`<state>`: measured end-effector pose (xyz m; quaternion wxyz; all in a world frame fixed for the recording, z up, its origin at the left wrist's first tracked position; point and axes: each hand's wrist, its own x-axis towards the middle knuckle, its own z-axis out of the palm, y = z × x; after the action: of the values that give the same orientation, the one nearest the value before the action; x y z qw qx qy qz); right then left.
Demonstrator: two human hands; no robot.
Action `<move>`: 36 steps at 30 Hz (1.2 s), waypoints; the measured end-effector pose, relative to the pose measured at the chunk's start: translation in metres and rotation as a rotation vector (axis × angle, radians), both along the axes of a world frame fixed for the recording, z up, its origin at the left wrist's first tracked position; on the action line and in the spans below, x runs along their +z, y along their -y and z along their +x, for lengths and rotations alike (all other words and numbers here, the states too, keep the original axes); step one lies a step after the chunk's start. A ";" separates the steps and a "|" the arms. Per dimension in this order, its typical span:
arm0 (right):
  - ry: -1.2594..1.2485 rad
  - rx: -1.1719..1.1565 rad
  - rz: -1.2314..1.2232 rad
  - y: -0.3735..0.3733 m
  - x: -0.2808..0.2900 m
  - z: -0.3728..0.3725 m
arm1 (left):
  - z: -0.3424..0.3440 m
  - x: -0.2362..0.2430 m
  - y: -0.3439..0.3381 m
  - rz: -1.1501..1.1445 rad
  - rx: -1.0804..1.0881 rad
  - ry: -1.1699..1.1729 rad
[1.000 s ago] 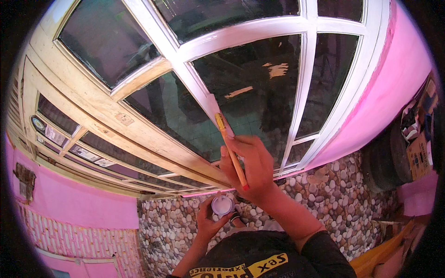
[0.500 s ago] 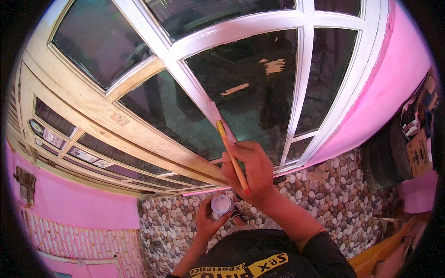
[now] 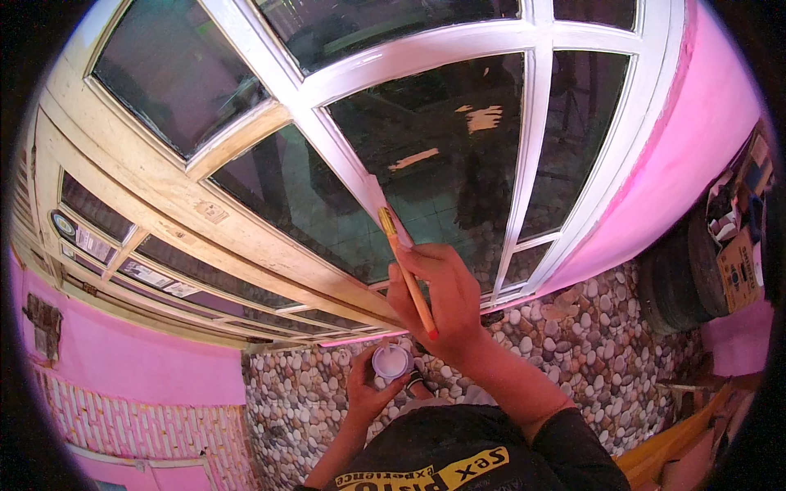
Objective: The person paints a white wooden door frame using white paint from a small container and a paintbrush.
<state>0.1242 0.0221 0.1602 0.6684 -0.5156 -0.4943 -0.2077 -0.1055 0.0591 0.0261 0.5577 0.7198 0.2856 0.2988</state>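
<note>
My right hand (image 3: 442, 299) is closed round a paintbrush (image 3: 412, 274) with an orange wooden handle, a red end and a gold ferrule. Its bristle end meets the white bar (image 3: 348, 159) of a window frame, just above my fingers. Lower down, my left hand (image 3: 366, 385) grips a small round pot of white paint (image 3: 391, 361), its open mouth facing up. The frame's middle bars are glossy white, while the bars to the left (image 3: 241, 135) are cream and worn. Dark glass panes (image 3: 442, 123) sit between the bars.
A pink wall (image 3: 696, 131) borders the frame at right. Dark tyres (image 3: 675, 274) and a cardboard box (image 3: 739, 270) stand beyond it. The floor (image 3: 303, 409) has a pebble pattern. More cream window frames run along the left, above another pink wall (image 3: 147, 360).
The right hand and brush have shifted slightly up and left along the white bar. The left hand and the paint pot stay in place.
</note>
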 end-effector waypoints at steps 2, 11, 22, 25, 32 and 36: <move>0.007 0.004 -0.004 -0.004 0.001 0.002 | 0.002 0.002 -0.001 0.003 -0.005 -0.008; -0.053 -0.006 -0.114 0.009 -0.023 -0.004 | 0.002 0.003 0.000 -0.010 -0.037 0.007; -0.017 -0.004 -0.119 0.004 -0.030 -0.001 | 0.000 -0.001 -0.003 -0.018 -0.062 0.003; -0.059 0.011 -0.145 0.009 -0.032 -0.001 | -0.001 -0.002 -0.004 -0.012 -0.051 -0.003; 0.013 0.000 0.013 -0.002 0.002 0.002 | 0.002 0.002 -0.001 -0.009 -0.005 -0.030; 0.025 0.001 -0.036 -0.005 -0.011 0.002 | 0.003 0.003 -0.001 -0.009 -0.019 -0.023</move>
<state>0.1264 0.0271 0.1496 0.6528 -0.5248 -0.5065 -0.2048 -0.1024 0.0601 0.0294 0.5605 0.7232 0.2867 0.2838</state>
